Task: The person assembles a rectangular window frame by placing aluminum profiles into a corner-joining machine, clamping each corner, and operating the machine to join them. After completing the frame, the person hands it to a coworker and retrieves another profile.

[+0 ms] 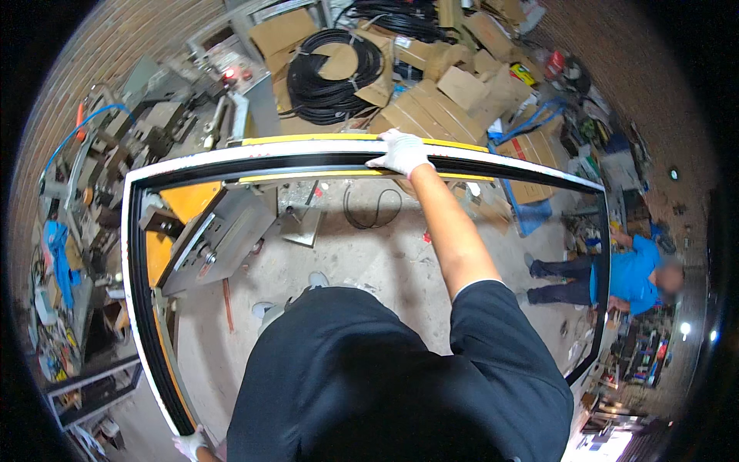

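Note:
A large rectangular window frame (308, 161), white on its outer face and black on the inner profile, surrounds my body. My right hand (404, 152), in a white glove, reaches forward and is closed over the frame's far bar near its middle. Down at the lower left, my left hand (190, 444), also gloved, grips the near end of the frame's left bar; the picture's dark rim hides part of that hand and arm. Yellow strips (362, 138) run along both sides of the far bar.
Beyond the frame lie a coil of black tubing (336, 77) and stacked cardboard (431, 108). A machine with a grey panel (219, 239) stands at left, beside a cluttered bench (96, 177). A person in a blue shirt (631, 276) stands at right. A black cable (373, 215) lies on the floor.

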Demonstrator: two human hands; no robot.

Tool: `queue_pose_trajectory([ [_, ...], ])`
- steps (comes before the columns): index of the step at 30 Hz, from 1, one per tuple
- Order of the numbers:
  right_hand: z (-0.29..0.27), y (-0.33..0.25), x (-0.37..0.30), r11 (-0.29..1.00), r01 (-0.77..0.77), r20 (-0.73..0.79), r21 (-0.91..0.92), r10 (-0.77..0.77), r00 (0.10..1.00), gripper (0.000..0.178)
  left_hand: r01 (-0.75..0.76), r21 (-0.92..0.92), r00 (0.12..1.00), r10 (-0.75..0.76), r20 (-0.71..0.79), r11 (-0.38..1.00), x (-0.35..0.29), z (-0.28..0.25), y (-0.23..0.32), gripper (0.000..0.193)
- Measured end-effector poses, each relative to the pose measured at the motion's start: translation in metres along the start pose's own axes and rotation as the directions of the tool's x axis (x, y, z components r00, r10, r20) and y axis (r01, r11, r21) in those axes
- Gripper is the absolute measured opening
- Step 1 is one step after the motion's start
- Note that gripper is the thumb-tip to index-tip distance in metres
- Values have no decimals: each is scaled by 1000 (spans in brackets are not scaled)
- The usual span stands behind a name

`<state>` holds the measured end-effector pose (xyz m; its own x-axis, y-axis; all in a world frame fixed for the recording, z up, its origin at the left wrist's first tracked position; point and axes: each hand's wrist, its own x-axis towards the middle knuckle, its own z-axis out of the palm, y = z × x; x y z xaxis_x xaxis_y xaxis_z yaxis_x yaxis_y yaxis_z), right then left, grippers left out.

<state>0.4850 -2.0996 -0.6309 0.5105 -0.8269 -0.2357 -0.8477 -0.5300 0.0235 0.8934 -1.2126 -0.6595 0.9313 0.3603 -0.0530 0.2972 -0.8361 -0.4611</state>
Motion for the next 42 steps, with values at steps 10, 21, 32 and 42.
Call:
queue_pose_trajectory([
  [10,9,-9,-2,990,121,-186,68,-107,977,79,75,-83,990,-64,125,994,-9,-23,16,146],
  [21,3,-154,69,878,475,-251,57,-448,858,96,-413,-290,898,333,-288,863,-20,-75,153,114],
  [32,-29,-428,148,585,798,-347,-144,-785,512,82,-850,-507,527,263,-808,145,133,-317,415,86],
  [42,-28,-450,161,607,793,-252,-52,-776,578,79,-618,-764,515,639,-572,-186,132,-424,482,55],
])
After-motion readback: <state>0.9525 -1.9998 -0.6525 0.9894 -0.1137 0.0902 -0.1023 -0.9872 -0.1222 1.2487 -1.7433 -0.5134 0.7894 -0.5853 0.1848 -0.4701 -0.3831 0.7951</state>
